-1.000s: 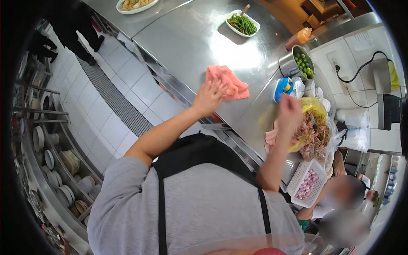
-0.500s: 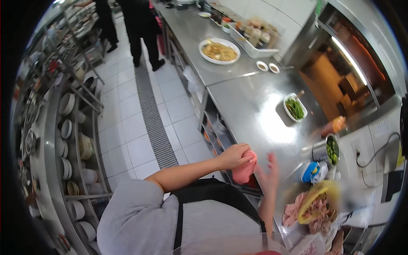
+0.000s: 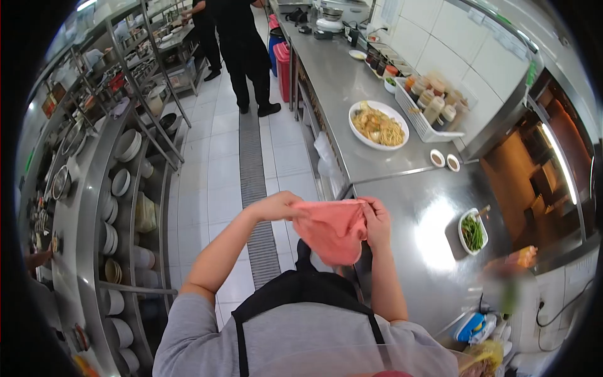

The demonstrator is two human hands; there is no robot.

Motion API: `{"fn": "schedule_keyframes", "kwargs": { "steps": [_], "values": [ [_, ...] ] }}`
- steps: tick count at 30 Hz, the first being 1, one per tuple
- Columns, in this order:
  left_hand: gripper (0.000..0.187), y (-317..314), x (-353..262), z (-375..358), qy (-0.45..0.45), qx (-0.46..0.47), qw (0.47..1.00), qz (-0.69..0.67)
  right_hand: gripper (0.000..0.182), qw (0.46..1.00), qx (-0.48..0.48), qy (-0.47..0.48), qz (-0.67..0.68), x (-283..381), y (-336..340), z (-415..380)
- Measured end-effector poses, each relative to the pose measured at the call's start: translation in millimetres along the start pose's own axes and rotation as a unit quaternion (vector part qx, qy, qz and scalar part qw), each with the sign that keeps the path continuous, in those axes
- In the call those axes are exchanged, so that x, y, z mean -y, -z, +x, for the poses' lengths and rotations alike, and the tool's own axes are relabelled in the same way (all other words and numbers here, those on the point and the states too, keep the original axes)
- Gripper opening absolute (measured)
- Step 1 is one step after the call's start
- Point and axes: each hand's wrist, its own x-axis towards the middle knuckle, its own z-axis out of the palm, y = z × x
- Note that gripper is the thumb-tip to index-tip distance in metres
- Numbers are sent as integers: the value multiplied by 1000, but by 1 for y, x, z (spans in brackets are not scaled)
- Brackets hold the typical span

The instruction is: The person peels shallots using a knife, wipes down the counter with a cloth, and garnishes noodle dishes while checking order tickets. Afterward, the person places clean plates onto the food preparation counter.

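Head view, looking down — I've got the pink cloth (image 3: 331,229) stretched between both hands, up in the air at chest height, just off the near edge of the steel desk (image 3: 433,251). My left hand (image 3: 281,205) pinches one top corner, my right hand (image 3: 375,220) the other, fingers closed on the fabric. Its top edge runs straight from hand to hand — the rest hangs down toward my apron (image 3: 301,301). Neither hand is nearer; both share it.
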Motion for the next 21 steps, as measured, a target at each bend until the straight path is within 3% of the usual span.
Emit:
{"fn": "schedule_keyframes", "kwargs": {
  "steps": [1, 2, 3, 4, 5, 6, 8, 9, 13, 15, 17, 19, 21],
  "values": [
    [30, 12, -4, 10, -3, -4, 1000, 4, 20, 994, 22, -48, -101, -5, 1, 21],
    [27, 23, -10, 19, -21, -96, 970, -221, 20, 994, 23, -43, -98, -14, 1, 46],
    [27, 35, -16, 28, -35, -180, 883, -433, 25, 998, -22, -45, -46, -28, 2, 68],
    [27, 50, -11, 42, -30, -178, 885, -430, 33, 996, -70, -51, 7, -42, 6, 88],
    [27, 70, 0, 60, -54, -189, 858, -474, 44, 984, -119, -102, 82, -52, 16, 108],
    [28, 86, 7, 74, -72, -196, 828, -520, 44, 982, -129, -106, 84, -52, 22, 125],
    [29, 111, 5, 95, -70, -165, 849, -497, 45, 928, -240, -145, 244, -50, 37, 159],
    [30, 126, 4, 106, -82, -145, 867, -469, 45, 926, -249, -148, 241, -53, 43, 179],
    [29, 176, 25, 156, -85, -222, 807, -540, 40, 921, -233, -142, 277, -73, 54, 227],
    [25, 200, 23, 175, -109, -195, 813, -538, 38, 930, -226, -133, 256, -76, 56, 246],
    [35, 225, 29, 196, -127, -167, 817, -537, 33, 927, -208, -150, 275, -73, 47, 270],
    [33, 257, 33, 221, -165, -136, 849, -483, 32, 932, -196, -142, 268, -79, 38, 301],
    [33, 278, 26, 242, -157, -150, 849, -481, 34, 944, -164, -134, 254, -83, 29, 336]
  ]
}}
